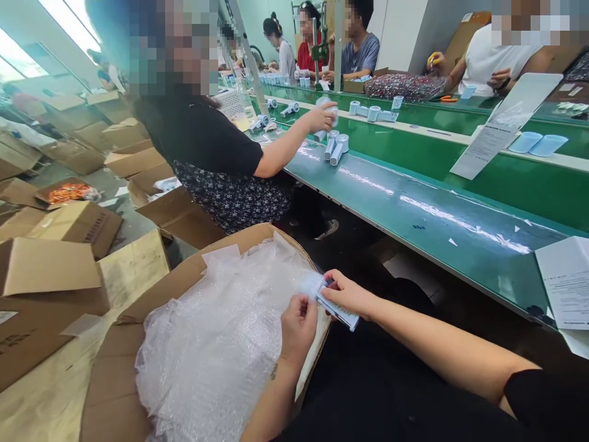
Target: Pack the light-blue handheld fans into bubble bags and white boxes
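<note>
My right hand (347,296) is wrapped round a light-blue handled device (341,314), with dark marks on its flat side and a whitish, blurred upper end. Close against its left side is my left hand (299,322), its fingers curled in a pinch; what lies between them is hidden. Both hands are over the right rim of a big cardboard box (159,291). Clear bubble-wrap bags (216,325) fill this box in a loose heap.
Beyond the box runs a green-topped workbench (391,199) with several light-blue devices (337,150) on it. A co-worker in black (207,135) reaches over it from the left. Printed white sheets (565,282) stand at right. Cardboard boxes (50,264) crowd the left floor.
</note>
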Demonstrator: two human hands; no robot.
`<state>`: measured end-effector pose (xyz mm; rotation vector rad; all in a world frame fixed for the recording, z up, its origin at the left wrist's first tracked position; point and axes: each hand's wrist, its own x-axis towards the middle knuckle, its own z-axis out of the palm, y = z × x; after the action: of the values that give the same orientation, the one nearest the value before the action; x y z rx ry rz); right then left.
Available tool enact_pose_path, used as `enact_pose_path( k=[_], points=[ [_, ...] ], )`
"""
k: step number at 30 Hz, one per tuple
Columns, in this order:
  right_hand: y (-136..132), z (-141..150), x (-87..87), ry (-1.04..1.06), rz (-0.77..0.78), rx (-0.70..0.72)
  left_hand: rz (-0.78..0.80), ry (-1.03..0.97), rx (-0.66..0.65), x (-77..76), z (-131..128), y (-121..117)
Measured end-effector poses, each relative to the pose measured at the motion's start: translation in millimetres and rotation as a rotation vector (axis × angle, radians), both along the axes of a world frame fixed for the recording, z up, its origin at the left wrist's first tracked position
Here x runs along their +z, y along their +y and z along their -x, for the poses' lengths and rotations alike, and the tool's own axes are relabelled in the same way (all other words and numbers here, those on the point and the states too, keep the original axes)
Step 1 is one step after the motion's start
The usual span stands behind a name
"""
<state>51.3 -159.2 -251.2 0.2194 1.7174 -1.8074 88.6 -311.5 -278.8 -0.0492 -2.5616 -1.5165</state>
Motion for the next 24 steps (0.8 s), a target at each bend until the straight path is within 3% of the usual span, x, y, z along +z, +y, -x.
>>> enact_pose_path(
  k=[2, 5, 7, 9, 11, 13, 17, 21, 24],
  points=[
    [6, 4, 11.9, 0.014, -0.11, 0.106, 0.031, 0.061, 0.018, 7.2, 5, 2],
    [15, 6, 23.0, 0.161, -0.36, 0.243, 0.282, 0.285, -0.018, 14.7, 9, 11],
    [18, 3, 21.9, 0.353, -0.519, 0.293, 0.469, 0.421, -0.107, 17.2, 11, 18],
    [20, -1, 15.3, 0.509, -0.589, 0.31, 0.559, 0.471, -0.234, 18.6, 13, 21],
    [23, -2, 7.1, 0.51, -0.548, 0.308, 0.563, 0.473, -0.332, 19.4, 15, 20],
    [27, 4, 0.7, 0.33, -0.426, 0.253, 0.542, 0.472, -0.345, 19.5, 15, 18],
    [33, 29, -2.0, 0.016, -0.223, 0.061, 0.415, 0.373, -0.219, 19.1, 23, 21],
    [40, 58, 6.8, -0.026, -0.195, -0.085, 0.196, 0.173, -0.085, 19.9, 50, 38],
    [50, 69, 19.0, -0.055, -0.121, -0.141, 0.142, 0.17, -0.081, 22.5, 67, 47]
  ],
)
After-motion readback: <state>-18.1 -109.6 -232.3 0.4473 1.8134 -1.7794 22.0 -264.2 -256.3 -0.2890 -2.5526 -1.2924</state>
